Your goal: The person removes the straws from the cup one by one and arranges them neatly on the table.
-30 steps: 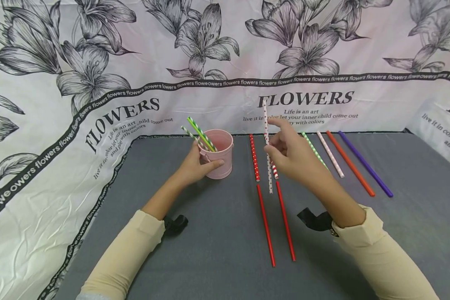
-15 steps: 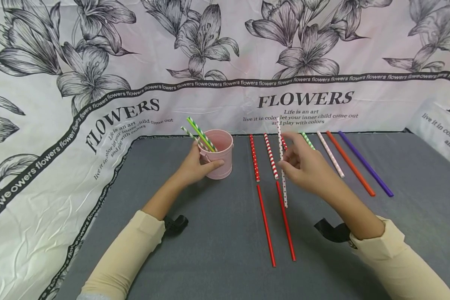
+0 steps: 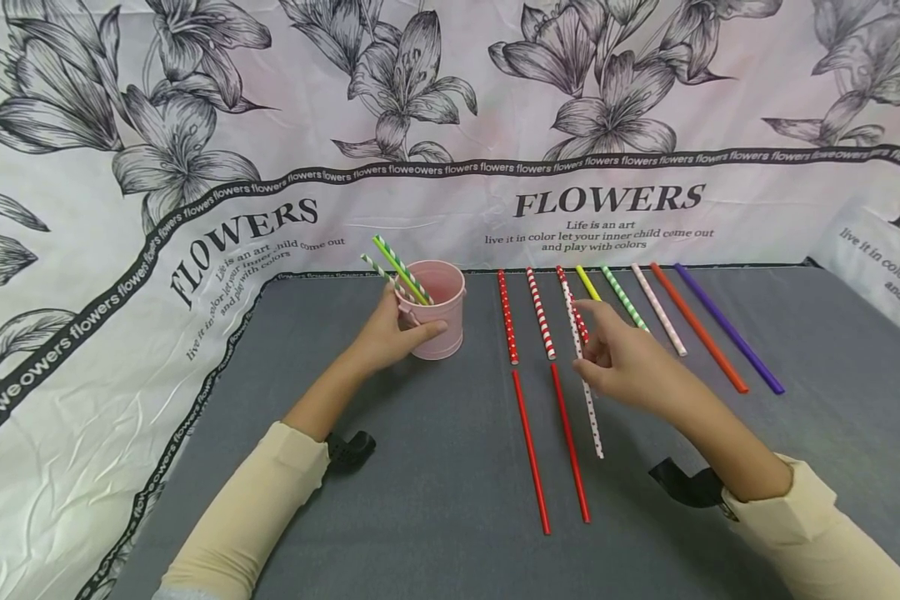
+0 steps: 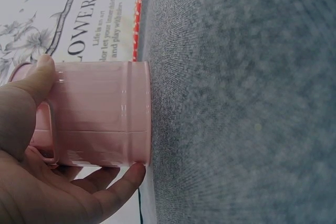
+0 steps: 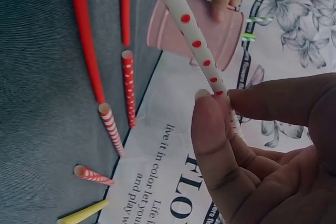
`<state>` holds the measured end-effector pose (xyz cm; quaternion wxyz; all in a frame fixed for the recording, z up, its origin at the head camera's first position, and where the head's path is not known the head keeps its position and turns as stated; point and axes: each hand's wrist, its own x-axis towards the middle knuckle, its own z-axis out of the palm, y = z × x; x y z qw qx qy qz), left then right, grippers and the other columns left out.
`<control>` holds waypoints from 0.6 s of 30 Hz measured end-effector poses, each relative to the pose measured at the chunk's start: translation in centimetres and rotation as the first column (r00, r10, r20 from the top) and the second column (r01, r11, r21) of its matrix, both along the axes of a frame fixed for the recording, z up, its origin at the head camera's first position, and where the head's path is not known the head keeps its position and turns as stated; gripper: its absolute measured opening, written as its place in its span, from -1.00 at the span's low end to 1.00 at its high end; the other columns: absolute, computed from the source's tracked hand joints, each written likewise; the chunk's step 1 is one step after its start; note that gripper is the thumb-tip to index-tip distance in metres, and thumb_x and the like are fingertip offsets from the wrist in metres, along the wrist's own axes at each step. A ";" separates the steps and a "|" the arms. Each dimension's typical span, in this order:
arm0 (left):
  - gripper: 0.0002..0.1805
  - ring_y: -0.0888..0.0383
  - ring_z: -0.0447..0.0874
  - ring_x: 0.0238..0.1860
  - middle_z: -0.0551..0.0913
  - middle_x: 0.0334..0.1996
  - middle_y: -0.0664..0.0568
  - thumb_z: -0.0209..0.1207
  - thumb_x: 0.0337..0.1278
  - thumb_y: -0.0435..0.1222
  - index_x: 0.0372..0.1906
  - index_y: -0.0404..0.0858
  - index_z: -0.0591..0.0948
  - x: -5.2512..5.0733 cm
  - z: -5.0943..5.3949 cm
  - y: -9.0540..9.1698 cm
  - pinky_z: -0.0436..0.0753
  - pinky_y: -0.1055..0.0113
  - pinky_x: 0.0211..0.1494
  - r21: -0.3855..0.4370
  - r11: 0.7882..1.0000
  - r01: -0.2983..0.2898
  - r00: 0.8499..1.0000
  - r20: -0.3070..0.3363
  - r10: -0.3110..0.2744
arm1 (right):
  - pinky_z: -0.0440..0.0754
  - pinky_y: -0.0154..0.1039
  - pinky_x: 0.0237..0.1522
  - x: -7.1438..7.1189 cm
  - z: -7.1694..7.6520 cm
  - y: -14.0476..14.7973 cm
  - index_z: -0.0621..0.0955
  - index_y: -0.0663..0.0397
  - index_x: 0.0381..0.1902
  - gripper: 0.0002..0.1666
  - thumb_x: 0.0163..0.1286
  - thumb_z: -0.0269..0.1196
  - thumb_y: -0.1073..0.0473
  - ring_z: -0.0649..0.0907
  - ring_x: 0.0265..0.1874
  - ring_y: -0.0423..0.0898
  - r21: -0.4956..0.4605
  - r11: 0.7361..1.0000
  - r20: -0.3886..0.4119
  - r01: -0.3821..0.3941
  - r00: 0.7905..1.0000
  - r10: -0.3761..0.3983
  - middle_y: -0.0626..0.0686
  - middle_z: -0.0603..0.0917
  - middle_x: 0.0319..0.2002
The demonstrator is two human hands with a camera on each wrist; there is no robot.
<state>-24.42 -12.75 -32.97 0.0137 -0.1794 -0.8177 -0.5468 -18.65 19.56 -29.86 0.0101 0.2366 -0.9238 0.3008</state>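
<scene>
My left hand (image 3: 396,333) grips a small pink bucket (image 3: 450,329), thumb on the near side and fingers around its left. Several green-and-white and yellow-green straws (image 3: 405,271) lean out over its rim. Between thumb and index finger, my right hand (image 3: 633,362) pinches a white straw with red dots (image 3: 589,408), tilted above the table. In the right wrist view that dotted straw (image 5: 197,43) crosses in front of the bucket (image 5: 173,27). Just behind it lies a red patterned straw (image 3: 583,327), partly hidden by the held straw and my fingers.
Left of the right hand lie a red dotted straw (image 3: 507,321) and a red-striped straw (image 3: 540,312), each with a plain red straw (image 3: 570,442) below. Rightward lie yellow (image 3: 588,282), green-striped (image 3: 624,296), pale pink (image 3: 660,308), orange (image 3: 701,329) and purple (image 3: 727,325) straws.
My right hand has moved right and toward me with the white dotted straw, from over the striped straw to the red patterned one. The left hand and bucket have stayed in place.
</scene>
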 end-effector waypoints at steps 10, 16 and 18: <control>-0.11 -0.23 0.39 0.27 0.35 0.26 -0.41 0.37 0.15 -0.41 0.42 -0.49 0.06 -0.2 -0.2 -0.1 0.39 -0.11 0.31 0.010 1.000 0.008 1.000 -0.013 -0.008 | 0.53 -0.17 -0.54 0.5 -1.0 1.0 0.06 0.29 0.51 -0.05 0.30 0.30 0.37 0.56 -0.63 -0.12 0.042 0.999 0.147 0.002 0.989 -0.008 -0.04 0.56 -0.50; -0.10 -0.21 0.38 0.27 0.36 0.26 -0.40 0.37 0.17 -0.38 0.43 -0.48 0.06 0.0 0.0 -0.1 0.38 -0.11 0.30 -0.010 1.000 0.003 1.000 -0.004 -0.003 | 0.56 -0.18 -0.54 0.9 -2.1 2.0 0.08 0.31 0.50 -0.08 0.31 0.31 0.38 0.57 -0.65 -0.12 0.074 0.997 0.211 -0.006 0.977 -0.010 -0.02 0.53 -0.49; -0.10 -0.21 0.38 0.27 0.36 0.26 -0.40 0.38 0.16 -0.38 0.43 -0.48 0.06 0.0 0.0 0.0 0.38 -0.11 0.31 -0.005 1.000 0.000 1.000 -0.001 0.000 | 0.58 -0.18 -0.55 1.1 -2.4 2.2 0.10 0.31 0.48 -0.09 0.31 0.31 0.38 0.58 -0.65 -0.12 0.081 0.997 0.227 0.001 0.974 -0.019 -0.02 0.53 -0.49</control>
